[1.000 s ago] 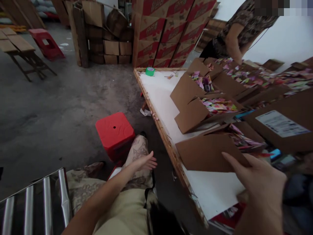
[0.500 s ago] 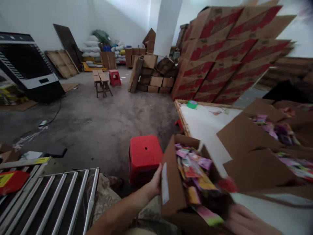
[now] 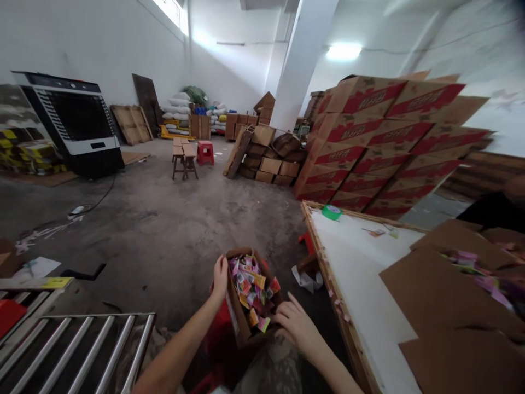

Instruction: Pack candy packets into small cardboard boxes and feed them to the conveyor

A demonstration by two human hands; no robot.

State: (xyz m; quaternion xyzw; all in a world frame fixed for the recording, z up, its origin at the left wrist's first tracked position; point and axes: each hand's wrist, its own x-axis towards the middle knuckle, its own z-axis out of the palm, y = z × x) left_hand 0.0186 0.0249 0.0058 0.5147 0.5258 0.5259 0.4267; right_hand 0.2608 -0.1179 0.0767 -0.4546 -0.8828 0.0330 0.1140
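Observation:
A small open cardboard box [image 3: 243, 330] full of colourful snack packets [image 3: 250, 282] is over the red plastic stool [image 3: 219, 323] in front of my legs. My left hand [image 3: 220, 278] is closed on the box's left wall near its far corner, fingers over the rim. At the near right side, my right hand [image 3: 297, 325] holds the box edge with its fingers bent over it and the index finger slightly raised. The box hides most of the stool, so how fully it rests there cannot be seen.
A white-topped table [image 3: 353, 262] with a wooden rim stands to my right, bearing green tape [image 3: 331, 212] and larger open cartons [image 3: 426, 290]. A roller conveyor [image 3: 98, 350] lies at left. Stacked red-printed cartons [image 3: 369, 137] rise behind. A dark-clothed person [image 3: 492, 210] is at far right.
Both hands have moved the box of packets left and away from the table, over the red stool. My head view has tilted up.

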